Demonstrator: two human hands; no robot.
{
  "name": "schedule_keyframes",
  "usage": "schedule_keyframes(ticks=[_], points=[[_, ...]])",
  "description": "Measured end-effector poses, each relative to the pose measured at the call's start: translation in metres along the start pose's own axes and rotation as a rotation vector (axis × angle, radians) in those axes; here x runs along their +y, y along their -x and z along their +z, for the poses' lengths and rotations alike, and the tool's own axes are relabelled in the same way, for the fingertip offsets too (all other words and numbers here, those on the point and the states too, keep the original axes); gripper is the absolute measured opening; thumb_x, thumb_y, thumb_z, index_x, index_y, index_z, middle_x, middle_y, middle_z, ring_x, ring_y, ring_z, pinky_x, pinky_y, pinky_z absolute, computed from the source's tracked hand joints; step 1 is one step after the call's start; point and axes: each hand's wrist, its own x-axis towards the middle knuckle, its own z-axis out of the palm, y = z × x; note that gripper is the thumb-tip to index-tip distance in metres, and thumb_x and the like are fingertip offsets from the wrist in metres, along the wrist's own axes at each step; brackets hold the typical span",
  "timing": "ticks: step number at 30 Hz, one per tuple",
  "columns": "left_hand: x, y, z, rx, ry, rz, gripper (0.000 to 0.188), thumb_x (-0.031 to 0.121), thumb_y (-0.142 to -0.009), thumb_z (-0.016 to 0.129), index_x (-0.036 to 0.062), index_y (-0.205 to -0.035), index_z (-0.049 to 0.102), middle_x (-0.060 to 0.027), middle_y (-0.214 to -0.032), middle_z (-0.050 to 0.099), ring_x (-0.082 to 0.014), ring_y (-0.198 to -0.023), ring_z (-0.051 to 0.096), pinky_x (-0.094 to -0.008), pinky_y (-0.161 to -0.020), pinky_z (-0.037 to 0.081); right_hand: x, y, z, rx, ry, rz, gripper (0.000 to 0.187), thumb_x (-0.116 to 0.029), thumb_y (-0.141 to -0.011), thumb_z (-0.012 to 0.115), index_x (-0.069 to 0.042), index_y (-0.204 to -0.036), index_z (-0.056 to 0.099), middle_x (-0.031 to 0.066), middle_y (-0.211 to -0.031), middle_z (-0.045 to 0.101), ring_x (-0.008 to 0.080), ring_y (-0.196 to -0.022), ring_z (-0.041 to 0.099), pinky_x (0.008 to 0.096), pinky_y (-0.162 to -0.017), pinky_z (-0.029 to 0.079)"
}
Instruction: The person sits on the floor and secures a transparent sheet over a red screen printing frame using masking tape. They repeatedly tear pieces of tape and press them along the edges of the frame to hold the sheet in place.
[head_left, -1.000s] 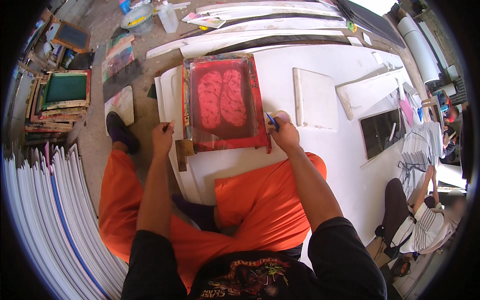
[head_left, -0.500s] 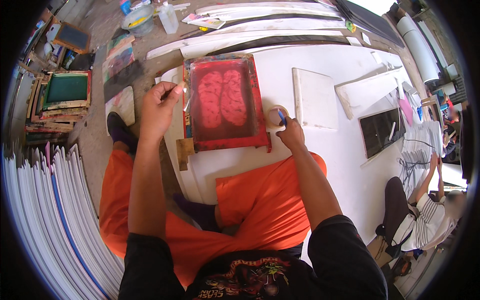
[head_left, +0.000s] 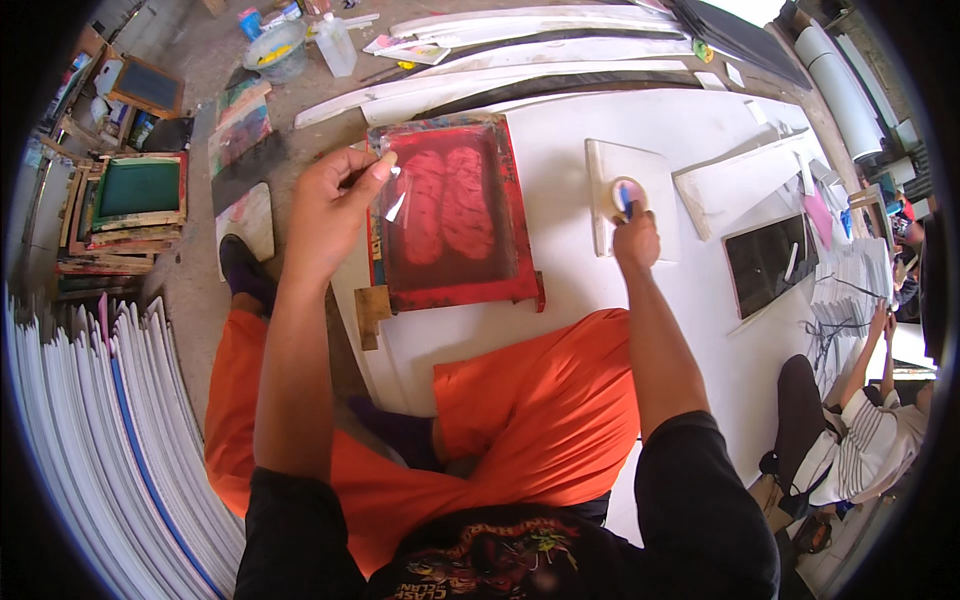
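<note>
My left hand (head_left: 338, 205) is closed in a pinch on a small strip of clear tape (head_left: 397, 203), which hangs shiny over the left part of a red-framed printing screen (head_left: 520, 245). Through the screen's mesh a pair of pinkish-red sole-like shapes (head_left: 445, 205) shows. My right hand (head_left: 637, 238) is closed around the near edge of a tape roll (head_left: 617, 190), over a flat off-white board (head_left: 655, 170). A slim blue object (head_left: 629, 195) shows at the roll's centre by my fingers; its kind I cannot make out.
The screen and board lie on a large white sheet (head_left: 560, 150). A dark glossy panel (head_left: 765, 265) and white offcuts (head_left: 740, 175) are at the right. A stack of white sheets (head_left: 90, 440) stands at lower left, framed screens (head_left: 140, 190) above it. Another person (head_left: 870, 440) sits at far right.
My right hand has moved right and away from me with the tape roll, from beside the screen to over the off-white board. My left hand has shifted slightly right, its strip now over the screen.
</note>
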Motion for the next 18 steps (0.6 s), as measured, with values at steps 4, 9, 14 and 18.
schedule_keyframes(ticks=[4,9,14,18], points=[[0.007,-0.003,0.003,0.003,-0.009,0.021,0.023,0.021,-0.102,0.074,-0.0019,-0.105,0.073,0.0026,-0.087,0.067,-0.0042,-0.078,0.055,-0.0229,-0.070,0.044,0.018,-0.019,0.013,0.072,-0.057,0.133,0.050,-0.036,-0.093,0.078,-0.014,-0.133,0.056,0.0183,-0.123,0.064,0.0426,-0.110,0.070,0.0549,-0.090,0.056],[0.017,-0.008,-0.001,-0.023,-0.098,-0.006,0.022,0.019,-0.102,0.074,-0.0025,-0.105,0.074,0.0017,-0.087,0.068,-0.0043,-0.078,0.056,-0.0232,-0.070,0.045,0.022,-0.039,0.025,0.169,-0.055,0.215,0.083,-0.058,-0.096,0.066,-0.004,-0.154,0.042,0.0225,-0.131,0.057,0.0404,-0.120,0.062,0.0524,-0.097,0.054],[0.011,-0.011,0.004,-0.015,-0.081,-0.013,0.022,0.019,-0.102,0.074,-0.0035,-0.104,0.074,0.0014,-0.086,0.068,-0.0043,-0.077,0.055,-0.0242,-0.068,0.045,0.014,-0.039,0.031,0.073,0.119,0.083,0.075,-0.054,-0.101,0.062,-0.005,-0.156,0.046,0.0247,-0.142,0.052,0.0414,-0.135,0.050,0.0539,-0.112,0.043],[0.008,-0.015,0.013,0.007,-0.033,0.008,0.023,0.019,-0.102,0.074,-0.0044,-0.103,0.074,0.0016,-0.084,0.068,-0.0043,-0.074,0.054,-0.0243,-0.066,0.044,-0.038,-0.009,0.020,0.291,0.022,-0.365,0.057,-0.038,-0.090,0.079,-0.005,-0.133,0.061,0.0204,-0.129,0.064,0.0383,-0.130,0.055,0.0526,-0.110,0.042]])
